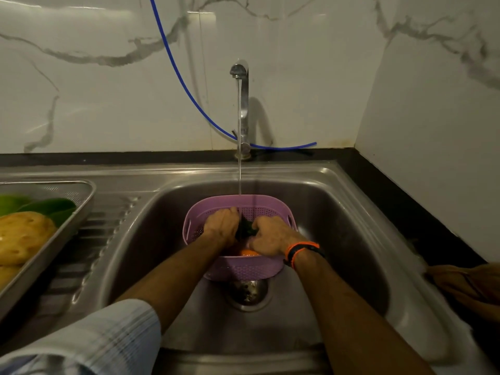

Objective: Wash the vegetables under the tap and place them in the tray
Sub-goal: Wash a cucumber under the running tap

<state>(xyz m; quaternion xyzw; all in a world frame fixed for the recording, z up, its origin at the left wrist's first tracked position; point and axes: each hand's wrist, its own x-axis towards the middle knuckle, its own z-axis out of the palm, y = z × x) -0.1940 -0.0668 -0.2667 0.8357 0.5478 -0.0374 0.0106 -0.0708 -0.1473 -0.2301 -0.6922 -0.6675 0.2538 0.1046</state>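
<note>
Steel tray (81,204) on the drainboard at left holds potatoes (23,236) and green vegetables (48,205). Tap (241,104) water runs into a perforated lilac plastic basket (243,269) in the steel sink (338,212). Left hand (221,223) and right hand (272,235), fingers curled, grip a dark green vegetable (245,226) between them under the stream; an orange vegetable (249,252) lies just below.

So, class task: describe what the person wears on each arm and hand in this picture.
The left arm has a pale sleeve with faint checked stripes, pushed up near the elbow; the forearm below it is bare. The right arm shows no sleeve, and its wrist carries an orange and black band. Both the left hand and the right hand are ungloved, with no rings visible.
</note>
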